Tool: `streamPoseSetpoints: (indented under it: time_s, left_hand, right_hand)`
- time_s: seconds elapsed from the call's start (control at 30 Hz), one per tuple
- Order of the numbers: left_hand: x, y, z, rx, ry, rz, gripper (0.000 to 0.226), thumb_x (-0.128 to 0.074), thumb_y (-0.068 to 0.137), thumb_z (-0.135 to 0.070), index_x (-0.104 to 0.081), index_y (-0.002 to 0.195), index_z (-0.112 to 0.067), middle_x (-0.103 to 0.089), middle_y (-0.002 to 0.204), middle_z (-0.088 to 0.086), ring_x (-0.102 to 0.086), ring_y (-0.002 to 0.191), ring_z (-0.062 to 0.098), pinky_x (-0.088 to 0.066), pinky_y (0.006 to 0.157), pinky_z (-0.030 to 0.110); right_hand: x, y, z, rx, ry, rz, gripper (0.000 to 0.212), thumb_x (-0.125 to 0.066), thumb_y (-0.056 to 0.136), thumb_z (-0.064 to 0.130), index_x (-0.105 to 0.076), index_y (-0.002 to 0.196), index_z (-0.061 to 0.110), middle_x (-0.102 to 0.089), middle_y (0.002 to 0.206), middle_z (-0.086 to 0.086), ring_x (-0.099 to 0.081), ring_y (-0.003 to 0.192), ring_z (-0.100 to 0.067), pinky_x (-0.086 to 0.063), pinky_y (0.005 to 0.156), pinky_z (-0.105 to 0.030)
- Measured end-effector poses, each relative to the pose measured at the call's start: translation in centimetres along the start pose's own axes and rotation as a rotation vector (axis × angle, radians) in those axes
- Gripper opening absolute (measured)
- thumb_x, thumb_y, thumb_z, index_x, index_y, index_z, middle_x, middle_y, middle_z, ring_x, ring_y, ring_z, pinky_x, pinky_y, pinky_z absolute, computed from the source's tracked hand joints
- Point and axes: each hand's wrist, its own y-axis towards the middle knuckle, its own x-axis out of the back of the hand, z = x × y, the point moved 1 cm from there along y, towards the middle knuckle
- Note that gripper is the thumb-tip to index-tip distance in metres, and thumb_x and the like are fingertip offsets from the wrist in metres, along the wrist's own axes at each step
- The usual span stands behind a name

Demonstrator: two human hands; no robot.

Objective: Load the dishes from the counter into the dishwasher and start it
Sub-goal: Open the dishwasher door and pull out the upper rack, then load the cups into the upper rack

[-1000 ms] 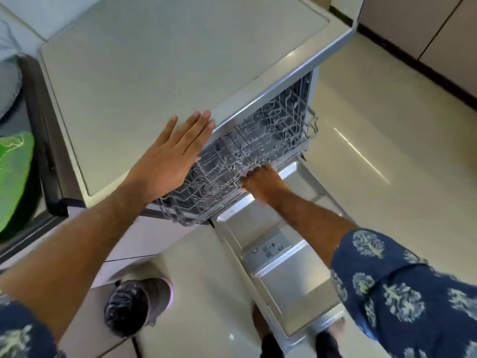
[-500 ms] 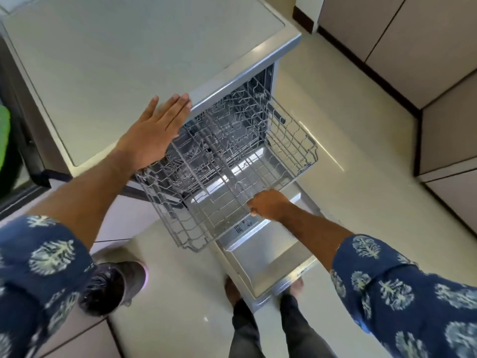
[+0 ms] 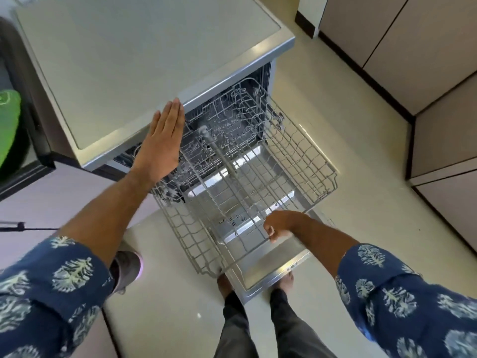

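Head view: dishwasher (image 3: 165,81) door is dropped open and the upper rack (image 3: 247,177) is seen pulled out over it, bare of dishes. Rack front rail is clasped by the right hand (image 3: 281,224), fingers curled. Left hand (image 3: 162,140) is held flat, fingers extended, over the desk edge.

Probably a home kitchen (tiled): dishwasher (image 3: 180,81), wire rack (image 3: 258,182), cabinets (image 3: 402,42).

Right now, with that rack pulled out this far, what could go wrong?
1. The upper rack overhangs the open door, gripped only at its front rim by the right hand; a further pull might tip it or derail it.
2. The bare feet stand right at the door's edge, so a shin knock or trip seems possible.
3. The left hand hovers over the rack's wires and may snag.
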Motion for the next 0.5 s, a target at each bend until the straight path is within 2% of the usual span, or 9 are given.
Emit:
streamPoseSetpoints:
  time_s: [0.17, 0.37, 0.43, 0.5]
  left_hand:
    - [0.0, 0.0, -0.4, 0.04, 0.023, 0.009, 0.115, -0.06, 0.075, 0.012, 0.019, 0.155, -0.007, 0.021, 0.164, 0.014, 0.015, 0.153, 0.029, -0.001, 0.125, 0.048]
    - [0.5, -0.2, -1.0, 0.077, 0.064, 0.047, 0.108, -0.057, 0.08, 0.009, 0.018, 0.156, -0.008, 0.019, 0.165, 0.015, 0.013, 0.153, 0.029, -0.002, 0.125, 0.048]
    - [0.8, -0.8, -1.6, 0.11, 0.054, 0.064, 0.104, -0.059, 0.084, 0.0, 0.016, 0.156, -0.007, 0.016, 0.165, 0.016, 0.011, 0.153, 0.03, -0.004, 0.125, 0.048]
    - [1.0, -2.4, -2.7, 0.137, 0.04, 0.086, 0.098, -0.059, 0.089, -0.012, 0.012, 0.157, -0.006, 0.012, 0.165, 0.017, 0.006, 0.153, 0.031, -0.005, 0.124, 0.051]
  right_hand:
    - [-1.4, -0.6, -1.1, -0.005, 0.017, -0.055, 0.034, -0.071, 0.089, 0.025, -0.066, 0.117, 0.006, -0.067, 0.122, -0.009, -0.058, 0.117, -0.024, -0.036, 0.092, -0.027]
    - [-2.0, -1.3, -0.9, -0.023, 0.016, -0.128, 0.037, -0.063, 0.094, 0.035, -0.062, 0.12, 0.008, -0.062, 0.126, -0.01, -0.055, 0.12, -0.026, -0.042, 0.101, -0.036]
    - [-1.9, -2.1, -1.1, -0.033, 0.081, -0.179, 0.044, -0.06, 0.096, 0.035, -0.055, 0.13, 0.008, -0.054, 0.135, -0.013, -0.05, 0.127, -0.028, -0.039, 0.104, -0.036]
    - [-1.1, -3.2, -0.9, -0.05, 0.111, -0.281, 0.056, -0.059, 0.097, 0.033, -0.041, 0.145, 0.012, -0.042, 0.148, -0.011, -0.042, 0.135, -0.029, -0.037, 0.109, -0.04]
